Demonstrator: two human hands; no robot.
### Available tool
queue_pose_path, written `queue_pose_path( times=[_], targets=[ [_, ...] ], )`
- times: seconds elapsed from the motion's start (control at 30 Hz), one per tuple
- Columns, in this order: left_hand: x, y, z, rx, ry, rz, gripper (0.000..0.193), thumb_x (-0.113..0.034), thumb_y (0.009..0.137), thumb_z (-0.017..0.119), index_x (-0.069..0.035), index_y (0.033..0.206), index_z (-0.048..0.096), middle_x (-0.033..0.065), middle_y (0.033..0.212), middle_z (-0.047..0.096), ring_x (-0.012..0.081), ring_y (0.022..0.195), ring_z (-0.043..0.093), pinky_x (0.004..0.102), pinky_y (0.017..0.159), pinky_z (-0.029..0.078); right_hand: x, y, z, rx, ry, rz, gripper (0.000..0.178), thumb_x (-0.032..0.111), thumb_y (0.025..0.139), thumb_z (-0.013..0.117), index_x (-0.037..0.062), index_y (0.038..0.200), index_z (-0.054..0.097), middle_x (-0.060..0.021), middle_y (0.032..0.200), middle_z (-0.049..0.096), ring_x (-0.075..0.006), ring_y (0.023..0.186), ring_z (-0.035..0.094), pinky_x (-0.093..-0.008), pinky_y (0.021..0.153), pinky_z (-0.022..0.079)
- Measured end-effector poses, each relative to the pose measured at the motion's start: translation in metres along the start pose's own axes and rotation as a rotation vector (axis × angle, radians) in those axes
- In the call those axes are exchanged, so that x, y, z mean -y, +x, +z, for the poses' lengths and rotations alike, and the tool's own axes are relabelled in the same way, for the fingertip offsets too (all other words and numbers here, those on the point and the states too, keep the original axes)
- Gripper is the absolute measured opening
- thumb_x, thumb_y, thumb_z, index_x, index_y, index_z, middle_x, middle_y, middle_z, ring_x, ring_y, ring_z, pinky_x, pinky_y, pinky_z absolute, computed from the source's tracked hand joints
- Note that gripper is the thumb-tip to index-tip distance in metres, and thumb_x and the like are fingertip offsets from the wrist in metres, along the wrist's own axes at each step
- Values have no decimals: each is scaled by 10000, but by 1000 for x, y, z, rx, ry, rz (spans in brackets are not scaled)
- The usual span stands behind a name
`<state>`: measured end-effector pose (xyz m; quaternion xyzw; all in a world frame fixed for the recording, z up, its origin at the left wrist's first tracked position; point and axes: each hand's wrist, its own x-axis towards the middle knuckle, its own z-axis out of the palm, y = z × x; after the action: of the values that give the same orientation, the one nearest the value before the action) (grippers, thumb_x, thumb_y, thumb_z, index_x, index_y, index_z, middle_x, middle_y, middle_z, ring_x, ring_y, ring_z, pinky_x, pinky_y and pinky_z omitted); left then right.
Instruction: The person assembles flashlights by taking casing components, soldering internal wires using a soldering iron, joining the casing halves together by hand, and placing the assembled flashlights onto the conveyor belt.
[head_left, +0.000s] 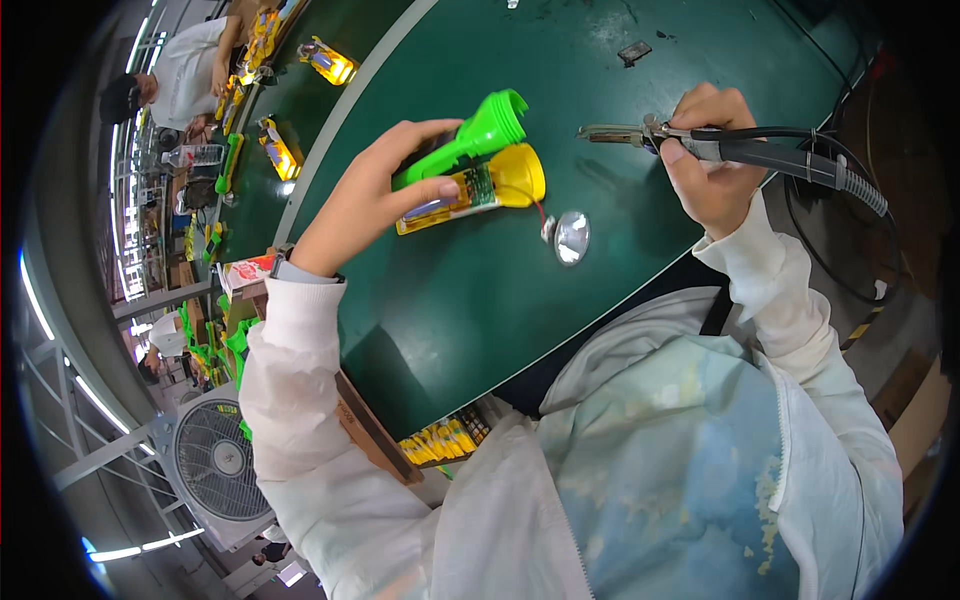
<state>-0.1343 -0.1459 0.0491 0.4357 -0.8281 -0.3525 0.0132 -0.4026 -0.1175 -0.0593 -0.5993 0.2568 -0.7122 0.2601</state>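
Observation:
My left hand (pixel 375 195) is closed around an opened flashlight body, thumb in front and fingers behind. Its bright green half shell (pixel 470 140) lies against the yellow half shell (pixel 520 175), inside which a green circuit board (pixel 480 187) shows. From the yellow half a thin red wire runs to a round silver reflector (pixel 572 238) on the green bench. My right hand (pixel 715 150) grips a corded tool (pixel 705 147) that looks like a soldering iron. Its narrow metal tip points left toward the flashlight and stays apart from it. Fingers partly hide the handle.
The green bench top (pixel 620 100) carries a small dark rectangular piece (pixel 634 53). Black cables (pixel 835 150) trail off at the right. Beyond the pale bench edge sit yellow flashlight units (pixel 280 150) and a co-worker (pixel 190 75). A fan (pixel 222 458) stands at lower left.

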Motion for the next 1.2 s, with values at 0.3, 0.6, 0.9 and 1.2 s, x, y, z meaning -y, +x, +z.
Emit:
queue_pose_path(
  times=[0.3,0.6,0.9,1.2],
  targets=[
    [9,-11,9,-169,78,-30,548,-177,792,568,-74,1280,342,110,1012,439,206,943,462,284,839,365,-2,2,-5,1,-75,-37,174,-15,601,587,9,725,468,-45,610,484,-60,468,400,-193,410,295],
    [10,-17,37,-267,374,-22,680,-108,712,630,-176,1311,315,104,1028,417,248,920,428,332,818,371,-1,2,-4,11,-73,-34,168,-18,599,581,7,726,475,-43,600,475,-67,478,397,-193,419,293],
    [24,-16,50,-306,479,-10,649,-207,732,616,-207,1308,318,103,1021,419,249,869,436,354,802,373,-3,-1,-5,22,-91,2,174,-25,597,579,9,733,476,-42,615,475,-66,489,397,-195,422,288],
    [20,-17,51,-341,410,2,575,-160,773,579,-146,1294,336,127,1040,413,279,886,454,341,790,388,0,0,-4,13,-80,51,185,-35,609,575,0,763,477,-60,637,486,-74,508,418,-198,438,320]
  ],
)
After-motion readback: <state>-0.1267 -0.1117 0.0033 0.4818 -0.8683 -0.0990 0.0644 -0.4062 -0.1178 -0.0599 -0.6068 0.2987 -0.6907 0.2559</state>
